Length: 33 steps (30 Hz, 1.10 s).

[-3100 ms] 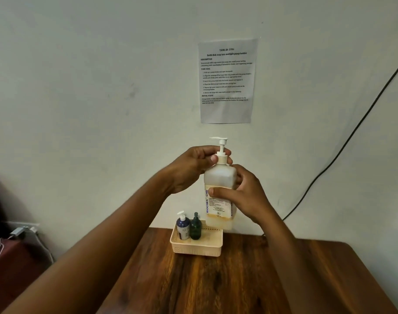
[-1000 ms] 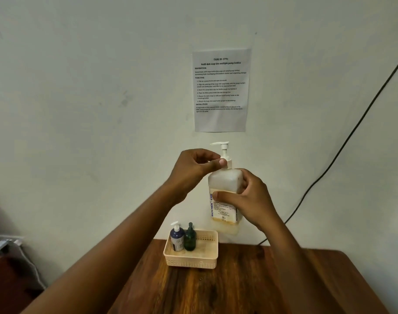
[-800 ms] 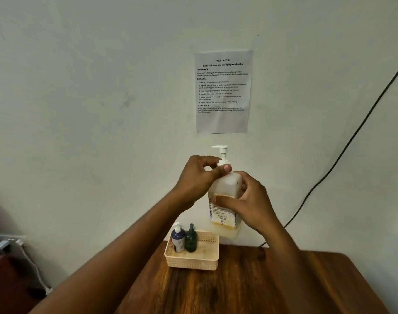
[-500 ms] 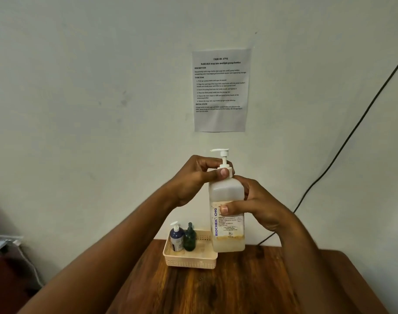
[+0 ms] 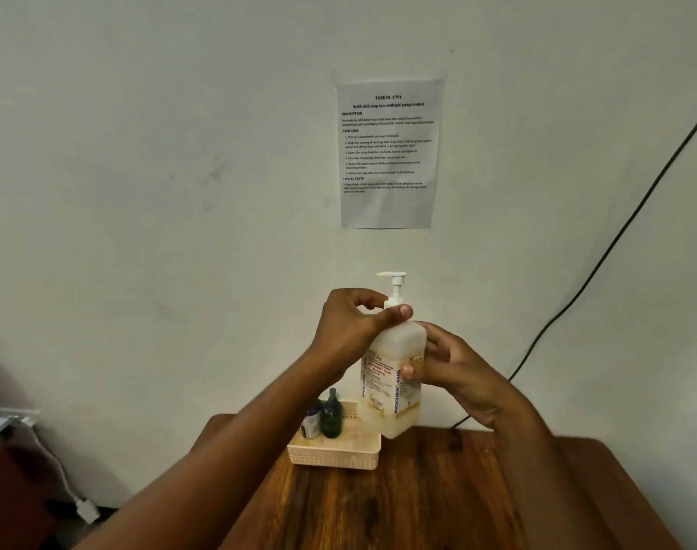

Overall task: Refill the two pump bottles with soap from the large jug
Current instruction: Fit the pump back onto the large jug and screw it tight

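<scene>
The large translucent soap jug (image 5: 392, 375), white pump on top and pale yellow soap in its lower part, is held tilted above the table. My right hand (image 5: 448, 371) wraps its body from the right. My left hand (image 5: 353, 325) pinches the pump collar at the jug's neck. Behind and below the jug, a cream basket (image 5: 335, 454) holds a dark blue pump bottle (image 5: 311, 422), partly hidden by my left forearm, and a dark green bottle (image 5: 332, 416).
The wooden table (image 5: 438, 502) ends at the wall. A printed sheet (image 5: 390, 152) hangs above. A black cable (image 5: 600, 264) runs down the wall at right. White cables and a plug (image 5: 86, 510) lie at the lower left.
The jug has turned and tilted in my hands, its label now facing more left. My left hand stays pinched on the pump collar throughout, shifting its grip slightly.
</scene>
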Each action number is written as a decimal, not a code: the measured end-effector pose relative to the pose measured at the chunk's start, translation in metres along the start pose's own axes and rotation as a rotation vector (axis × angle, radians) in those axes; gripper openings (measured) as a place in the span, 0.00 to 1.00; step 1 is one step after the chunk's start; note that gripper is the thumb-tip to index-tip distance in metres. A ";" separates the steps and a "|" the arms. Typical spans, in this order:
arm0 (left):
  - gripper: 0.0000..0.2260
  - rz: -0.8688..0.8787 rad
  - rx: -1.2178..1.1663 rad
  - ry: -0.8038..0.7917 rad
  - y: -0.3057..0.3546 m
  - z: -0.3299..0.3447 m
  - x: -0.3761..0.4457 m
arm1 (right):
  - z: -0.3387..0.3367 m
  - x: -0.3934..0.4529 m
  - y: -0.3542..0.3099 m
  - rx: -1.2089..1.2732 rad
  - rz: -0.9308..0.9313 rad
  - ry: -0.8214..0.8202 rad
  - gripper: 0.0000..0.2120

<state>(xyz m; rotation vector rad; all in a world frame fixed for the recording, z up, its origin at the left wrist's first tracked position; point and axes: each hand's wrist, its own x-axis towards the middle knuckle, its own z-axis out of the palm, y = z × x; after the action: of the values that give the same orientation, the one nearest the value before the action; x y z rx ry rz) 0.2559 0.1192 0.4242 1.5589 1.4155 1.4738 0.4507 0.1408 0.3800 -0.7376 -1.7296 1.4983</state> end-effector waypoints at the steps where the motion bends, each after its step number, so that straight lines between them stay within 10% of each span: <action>1: 0.14 0.000 0.023 0.052 -0.006 0.004 0.000 | 0.001 -0.001 0.004 -0.012 0.002 0.055 0.32; 12: 0.12 -0.106 0.129 0.200 -0.083 0.066 -0.006 | 0.013 0.004 0.071 -0.390 0.110 0.481 0.30; 33: 0.29 -0.304 0.305 -0.128 -0.320 0.137 0.038 | -0.122 0.076 0.284 -0.383 0.321 0.438 0.33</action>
<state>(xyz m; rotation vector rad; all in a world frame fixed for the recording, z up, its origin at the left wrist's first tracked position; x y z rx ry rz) 0.2809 0.2800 0.1134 1.4983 1.7703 0.9996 0.4965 0.3172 0.1193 -1.4810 -1.6165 1.0893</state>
